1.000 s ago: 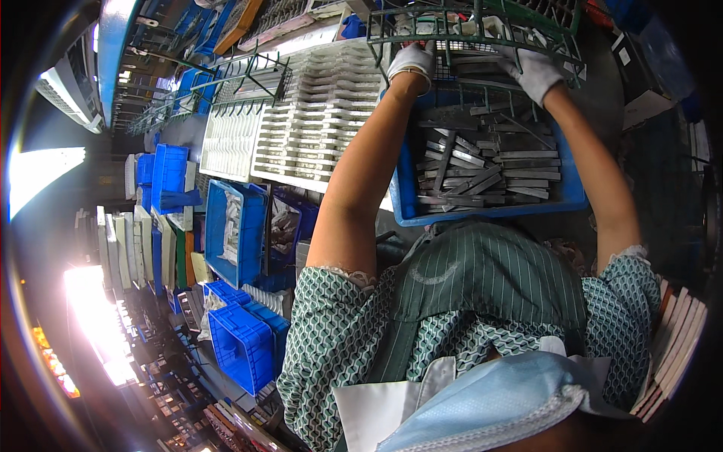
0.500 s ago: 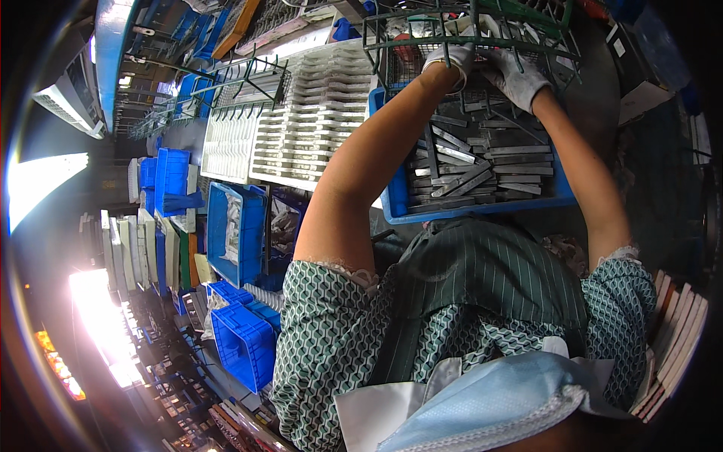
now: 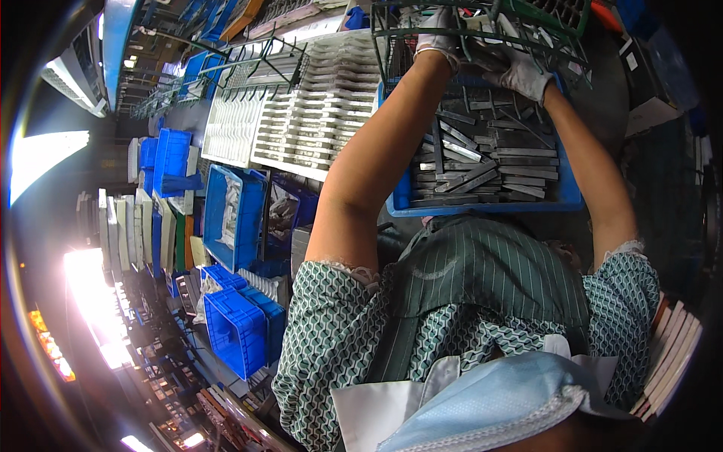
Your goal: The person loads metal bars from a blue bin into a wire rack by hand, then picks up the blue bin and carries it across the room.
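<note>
Both my hands wear white gloves and reach up into a green wire rack (image 3: 482, 22) above a blue bin (image 3: 482, 205). The bin holds several grey metal strips (image 3: 489, 162) lying crosswise. My left hand (image 3: 437, 39) is inside the rack's left part, its fingers hidden by the wires. My right hand (image 3: 525, 74) is curled at the rack's lower edge over the bin's far side. It seems closed on pale grey strips (image 3: 482, 47) that run toward the left hand.
White ribbed trays (image 3: 316, 113) are stacked left of the bin. Several blue crates (image 3: 233, 207) and another blue crate (image 3: 237, 331) stand at the left. Flat boards (image 3: 670, 354) lean at the lower right. My green patterned top and a blue face mask (image 3: 489, 407) fill the foreground.
Both hands have moved up from the far edge of the blue bin into the green wire rack, and the arms have stretched out further.
</note>
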